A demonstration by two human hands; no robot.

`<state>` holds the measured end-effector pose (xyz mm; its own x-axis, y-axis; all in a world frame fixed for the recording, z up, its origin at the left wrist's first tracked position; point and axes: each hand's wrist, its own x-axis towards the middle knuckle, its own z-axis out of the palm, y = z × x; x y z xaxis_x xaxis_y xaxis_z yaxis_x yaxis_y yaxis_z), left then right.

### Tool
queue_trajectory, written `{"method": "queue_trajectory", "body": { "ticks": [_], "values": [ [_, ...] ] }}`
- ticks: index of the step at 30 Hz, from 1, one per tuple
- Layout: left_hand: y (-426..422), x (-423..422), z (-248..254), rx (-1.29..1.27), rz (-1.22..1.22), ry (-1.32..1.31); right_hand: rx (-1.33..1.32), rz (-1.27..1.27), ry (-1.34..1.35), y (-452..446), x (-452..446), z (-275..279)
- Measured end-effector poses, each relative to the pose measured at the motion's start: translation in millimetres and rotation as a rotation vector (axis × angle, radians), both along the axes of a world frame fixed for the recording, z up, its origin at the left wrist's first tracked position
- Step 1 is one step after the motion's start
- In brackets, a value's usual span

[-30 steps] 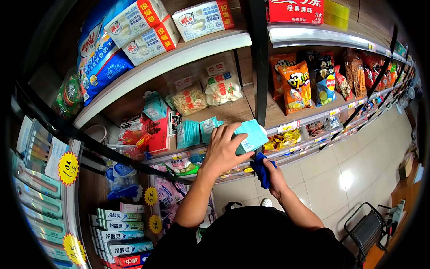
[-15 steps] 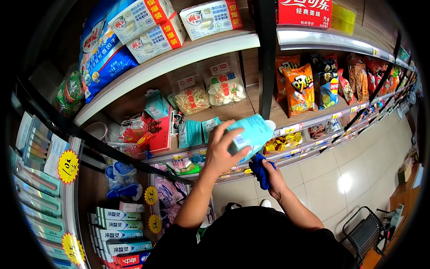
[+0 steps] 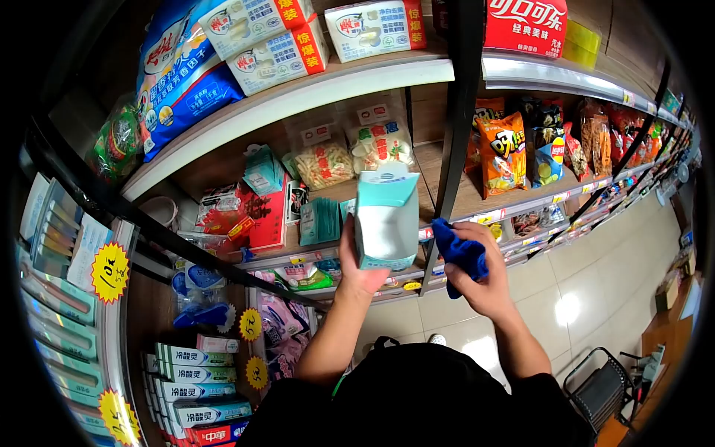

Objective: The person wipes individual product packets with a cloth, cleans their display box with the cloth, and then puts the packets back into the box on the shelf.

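My left hand [image 3: 362, 268] grips a teal cardboard display box [image 3: 402, 252] from its left and underside. Its open front faces me, and the white inside holds nothing I can see. In my right hand [image 3: 488, 276] is a blue cloth [image 3: 460, 249], bunched between thumb and fingers, just right of the box and apart from it. Behind the box, on the middle shelf, stand teal packets [image 3: 320, 221], a red box [image 3: 266, 220] and two clear bags of white pieces, one of them a bag [image 3: 322, 162] at the left.
White soap packs [image 3: 380, 31] and a blue detergent bag [image 3: 186, 89] fill the upper shelf. A black post [image 3: 456, 112] stands right of the box, with chip bags [image 3: 503, 155] beyond. Toothpaste boxes [image 3: 199, 391] are stacked lower left. A black chair [image 3: 599, 387] stands lower right.
The box has turned from tilted sideways to upright, its open side now towards me, and moved left. My left hand has shifted beneath it. My right hand has risen with the cloth.
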<state>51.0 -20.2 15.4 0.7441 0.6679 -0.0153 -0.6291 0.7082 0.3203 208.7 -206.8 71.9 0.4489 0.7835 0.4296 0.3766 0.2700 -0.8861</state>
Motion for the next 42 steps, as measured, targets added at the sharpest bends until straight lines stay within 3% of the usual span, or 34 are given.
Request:
{"method": "queue_trajectory", "body": {
  "ticks": [1, 5, 7, 9, 15, 17, 28, 31, 33, 35, 37, 38, 39, 41, 42],
  "values": [
    [-2.9, 0.3, 1.4, -0.003, -0.023, 0.055, 0.059, 0.014, -0.385, 1.2, 2.5, 23.1],
    [-9.2, 0.2, -10.8, -0.008, -0.082, 0.051, -0.133, 0.158, -0.531, 18.0, 3.2, 68.8],
    [-17.7, -3.9, -3.6, -0.024, -0.119, 0.015, -0.106, 0.161, -0.592, 32.9, -3.9, 72.5],
    [-24.0, -1.9, -5.1, -0.022, -0.1, -0.013, -0.323, 0.122, -0.799, 43.4, -17.6, 76.9],
    [-25.7, -1.9, -3.4, -0.024, -0.031, 0.081, -0.353, 0.029, -1.097, 68.4, -42.1, 49.1],
    [-27.3, -3.5, 2.1, 0.127, 0.036, 0.082, -0.411, -0.002, -1.223, 70.3, -46.7, 41.4],
    [-24.0, 3.8, -3.0, 0.252, 0.04, 0.139, -0.629, 0.269, -1.119, 72.3, -25.5, 52.1],
    [-16.7, 9.8, -15.5, 0.316, 0.086, 0.163, -0.746, 0.438, -0.985, 75.3, -12.9, 47.2],
    [-11.2, 13.9, -15.8, 0.569, 0.315, 0.217, -0.647, 0.413, -0.748, 73.0, -9.0, 42.9],
    [-4.5, 11.9, -16.3, 0.463, 0.283, 0.166, -0.559, 0.388, -0.66, 61.2, -9.9, 51.6],
    [1.1, 0.0, -7.9, 0.262, 0.04, 0.012, -0.464, 0.41, -0.519, 51.7, -9.4, 48.7],
    [5.3, -2.0, -7.9, 0.339, -0.05, -0.159, -0.43, 0.379, -0.518, 49.6, -14.0, 44.0],
    [4.4, 1.2, -6.8, 0.339, -0.052, -0.157, -0.43, 0.378, -0.516, 48.0, -20.8, 38.9],
    [-0.6, 8.7, -5.1, 0.541, 0.203, 0.074, -0.42, 0.255, -0.69, 47.2, -32.9, 28.4],
    [-2.0, 10.3, -5.2, 0.585, 0.158, 0.034, -0.535, 0.31, -0.749, 50.1, -31.7, 22.3]
  ]
}}
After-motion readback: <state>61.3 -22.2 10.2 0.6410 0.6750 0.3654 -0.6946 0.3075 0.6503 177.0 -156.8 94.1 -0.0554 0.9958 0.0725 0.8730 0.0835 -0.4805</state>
